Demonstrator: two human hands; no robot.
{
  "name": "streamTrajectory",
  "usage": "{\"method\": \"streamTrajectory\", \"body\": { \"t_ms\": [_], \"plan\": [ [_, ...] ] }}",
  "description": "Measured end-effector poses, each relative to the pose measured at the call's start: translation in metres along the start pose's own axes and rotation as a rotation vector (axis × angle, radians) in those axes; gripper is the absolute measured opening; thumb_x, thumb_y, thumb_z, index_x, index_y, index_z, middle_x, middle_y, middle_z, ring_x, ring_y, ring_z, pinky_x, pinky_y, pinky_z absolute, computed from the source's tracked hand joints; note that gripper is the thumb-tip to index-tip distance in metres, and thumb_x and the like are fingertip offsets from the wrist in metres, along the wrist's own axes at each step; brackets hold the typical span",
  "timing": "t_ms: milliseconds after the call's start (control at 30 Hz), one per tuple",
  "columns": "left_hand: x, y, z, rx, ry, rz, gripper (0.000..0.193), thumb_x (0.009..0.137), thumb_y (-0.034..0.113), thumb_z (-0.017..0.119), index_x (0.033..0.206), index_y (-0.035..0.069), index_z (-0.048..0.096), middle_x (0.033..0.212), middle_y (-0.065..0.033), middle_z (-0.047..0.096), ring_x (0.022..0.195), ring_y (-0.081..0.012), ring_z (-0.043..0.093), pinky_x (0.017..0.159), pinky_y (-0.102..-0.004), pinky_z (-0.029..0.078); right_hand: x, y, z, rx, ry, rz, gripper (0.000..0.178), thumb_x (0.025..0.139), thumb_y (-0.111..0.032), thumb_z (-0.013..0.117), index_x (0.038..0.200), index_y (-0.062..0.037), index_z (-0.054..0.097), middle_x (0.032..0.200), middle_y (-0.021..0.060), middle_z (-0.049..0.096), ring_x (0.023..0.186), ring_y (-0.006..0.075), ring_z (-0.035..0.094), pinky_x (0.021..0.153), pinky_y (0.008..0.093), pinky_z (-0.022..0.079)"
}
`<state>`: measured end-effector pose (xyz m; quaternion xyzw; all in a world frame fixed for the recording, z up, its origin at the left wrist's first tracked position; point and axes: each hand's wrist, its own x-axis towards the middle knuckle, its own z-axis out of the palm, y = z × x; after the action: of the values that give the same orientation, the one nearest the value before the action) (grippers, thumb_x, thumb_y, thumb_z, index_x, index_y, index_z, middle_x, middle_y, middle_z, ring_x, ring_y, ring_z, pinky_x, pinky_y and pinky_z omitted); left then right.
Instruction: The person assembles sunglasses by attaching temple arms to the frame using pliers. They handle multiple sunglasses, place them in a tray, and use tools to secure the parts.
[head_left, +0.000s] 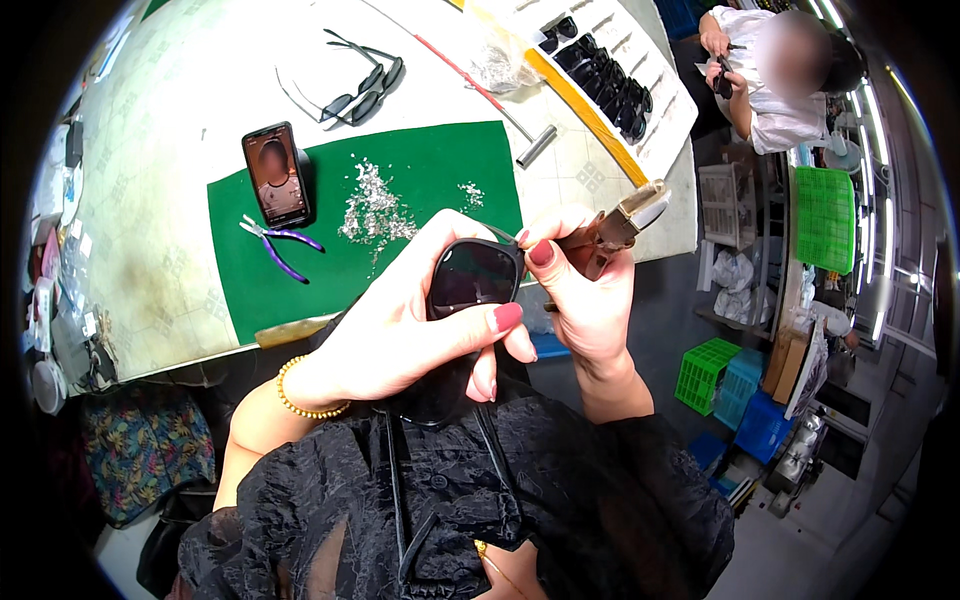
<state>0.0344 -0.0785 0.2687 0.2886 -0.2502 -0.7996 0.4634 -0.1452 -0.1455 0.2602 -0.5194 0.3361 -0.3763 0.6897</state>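
Observation:
Black sunglasses [475,277] with dark lenses are in my left hand [400,325], its thumb across the lower edge of the near lens. The other lens hangs lower, partly hidden by my fingers and against my black clothing. My right hand [590,295] pinches the frame's right corner, by the hinge, between thumb and fingertips. Tucked in that same hand is a brown tool with a blunt metal end [630,212], pointing up and right. My fingers cover its working end. Just beyond my hands, small silvery metal bits [375,212] lie heaped on a green mat [340,290].
On the mat's left are a propped phone [277,180] and purple-handled pliers [284,245]. Behind it lie more sunglasses [362,95] and a red-shafted rod with a metal crossbar [537,147]. A white tray [665,120] of sunglasses stands back right. Another person [785,80] works beyond it.

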Motion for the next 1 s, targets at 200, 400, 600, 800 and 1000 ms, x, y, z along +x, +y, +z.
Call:
{"method": "streamTrajectory", "body": {
  "t_ms": [200, 400, 600, 800, 1000],
  "plan": [
    [-0.003, 0.002, 0.003, 0.046, -0.003, 0.001, 0.031, 0.096, 0.01, 0.058, 0.116, 0.003, 0.035, 0.085, -0.0133, 0.066, 0.059, -0.0128, 0.061, 0.056, -0.0253, 0.052, 0.002, 0.0, -0.006, -0.014, -0.073, 0.01, 0.014, 0.087, -0.006, 0.07, 0.096, 0.0018, 0.063, 0.09, 0.0068, 0.066, 0.082, 0.0132, 0.064, 0.076, 0.026, 0.052],
    [-0.003, 0.002, 0.005, 0.053, -0.003, -0.013, 0.03, 0.095, 0.008, 0.058, 0.115, 0.004, 0.035, 0.084, -0.0137, 0.066, 0.058, -0.0132, 0.061, 0.056, -0.0247, 0.051, 0.001, 0.0, -0.009, 0.031, -0.086, 0.032, 0.016, 0.085, -0.006, 0.072, 0.097, 0.0011, 0.062, 0.089, 0.007, 0.066, 0.08, 0.0131, 0.063, 0.075, 0.0254, 0.052],
    [-0.003, 0.001, 0.008, 0.08, 0.024, -0.002, 0.032, 0.093, 0.004, 0.06, 0.112, 0.005, 0.034, 0.083, -0.0163, 0.067, 0.057, -0.0159, 0.062, 0.054, -0.0255, 0.051, -0.002, -0.007, -0.005, 0.067, -0.031, 0.084, 0.018, 0.086, -0.006, 0.071, 0.097, -0.0003, 0.059, 0.087, 0.0058, 0.064, 0.078, 0.0126, 0.063, 0.071, 0.0252, 0.052],
    [-0.003, -0.001, 0.009, 0.016, 0.038, 0.007, 0.032, 0.093, 0.006, 0.06, 0.113, 0.005, 0.035, 0.084, -0.0157, 0.067, 0.057, -0.014, 0.062, 0.056, -0.0239, 0.05, -0.01, -0.012, -0.007, 0.108, -0.045, 0.155, 0.023, 0.094, -0.022, 0.063, 0.104, -0.0024, 0.055, 0.09, 0.0058, 0.062, 0.075, 0.0113, 0.062, 0.064, 0.0227, 0.048],
    [-0.006, 0.003, 0.006, 0.018, 0.084, -0.033, 0.033, 0.091, 0.005, 0.062, 0.112, 0.004, 0.036, 0.084, -0.0186, 0.069, 0.057, -0.0178, 0.064, 0.056, -0.0253, 0.05, -0.028, -0.046, -0.036, -0.569, -0.455, 0.68, 0.026, 0.1, -0.027, 0.052, 0.105, -0.002, 0.054, 0.094, 0.0069, 0.058, 0.086, 0.0161, 0.055, 0.08, 0.0296, 0.046]
  ]
}}
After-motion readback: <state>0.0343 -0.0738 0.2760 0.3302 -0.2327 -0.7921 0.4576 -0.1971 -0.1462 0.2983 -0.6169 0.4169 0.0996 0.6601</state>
